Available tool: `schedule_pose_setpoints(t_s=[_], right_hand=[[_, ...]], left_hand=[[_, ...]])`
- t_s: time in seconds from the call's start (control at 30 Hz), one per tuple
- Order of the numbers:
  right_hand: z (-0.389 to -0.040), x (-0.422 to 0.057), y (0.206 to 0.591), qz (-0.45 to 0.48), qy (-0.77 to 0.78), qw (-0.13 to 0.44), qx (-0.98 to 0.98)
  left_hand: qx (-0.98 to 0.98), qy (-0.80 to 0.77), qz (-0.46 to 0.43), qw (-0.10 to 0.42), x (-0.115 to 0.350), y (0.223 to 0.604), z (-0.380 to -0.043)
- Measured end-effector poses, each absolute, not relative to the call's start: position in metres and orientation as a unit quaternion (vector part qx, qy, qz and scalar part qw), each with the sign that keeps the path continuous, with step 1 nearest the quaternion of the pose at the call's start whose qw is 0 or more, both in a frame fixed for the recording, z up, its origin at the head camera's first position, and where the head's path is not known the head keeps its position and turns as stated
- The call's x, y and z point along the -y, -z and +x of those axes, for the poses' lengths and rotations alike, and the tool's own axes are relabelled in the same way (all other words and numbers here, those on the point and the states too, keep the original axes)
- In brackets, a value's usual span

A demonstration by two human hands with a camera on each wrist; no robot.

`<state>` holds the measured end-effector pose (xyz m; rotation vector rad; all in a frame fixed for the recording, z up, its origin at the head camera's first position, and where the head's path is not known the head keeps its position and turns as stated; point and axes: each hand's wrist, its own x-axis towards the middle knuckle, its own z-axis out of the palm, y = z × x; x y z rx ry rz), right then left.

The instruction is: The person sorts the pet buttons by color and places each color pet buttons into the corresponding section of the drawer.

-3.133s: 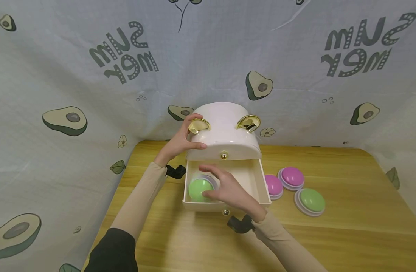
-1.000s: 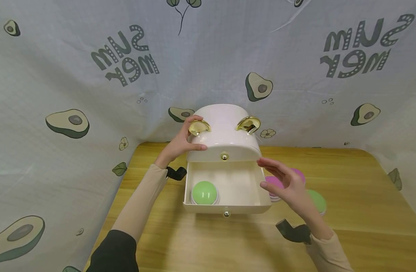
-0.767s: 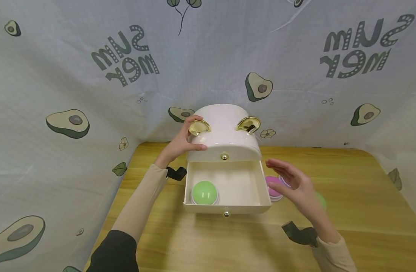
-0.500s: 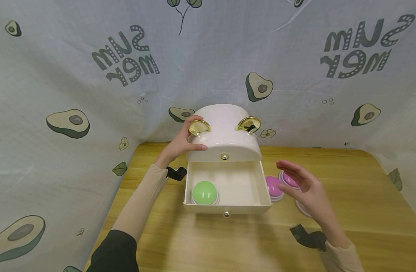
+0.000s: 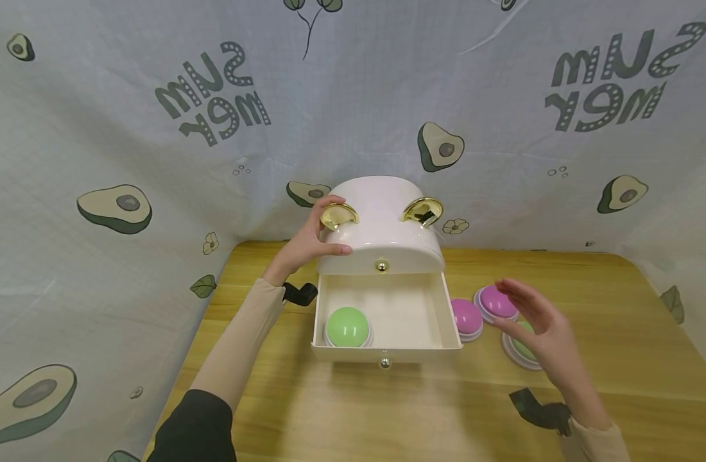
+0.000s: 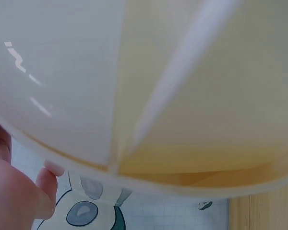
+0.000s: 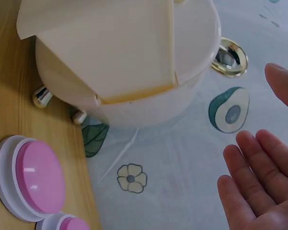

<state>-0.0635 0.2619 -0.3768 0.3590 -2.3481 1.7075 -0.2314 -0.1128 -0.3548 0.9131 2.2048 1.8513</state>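
Observation:
My left hand grips the upper left corner of a white drawer box, fingers behind a gold ear and thumb on its front. The lower drawer is pulled out. Inside its front left corner sits a green domed button on a white base. My right hand hovers over the table right of the drawer, holding nothing, thumb and fingers apart. Beneath it another green domed button is partly hidden. Two pink domed buttons lie between that hand and the drawer.
The wooden table reaches a hanging cloth printed with avocados. A second gold ear projects from the box's right side. In the right wrist view, a pink domed button lies near gold feet under the box.
My right hand has left the green domed button in the drawer and moved right, over the buttons on the table. That green button now lies flat. My left hand stays put.

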Motion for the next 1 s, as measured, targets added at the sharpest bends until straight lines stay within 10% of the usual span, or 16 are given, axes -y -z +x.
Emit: schedule_pose_setpoints(t_s=[1.0], right_hand=[[-0.053, -0.306, 0.423, 0.06, -0.592, 0.12, 0.795]], left_hand=[[-0.729, -0.613, 0.296, 0.066, 0.113, 0.355, -0.231]])
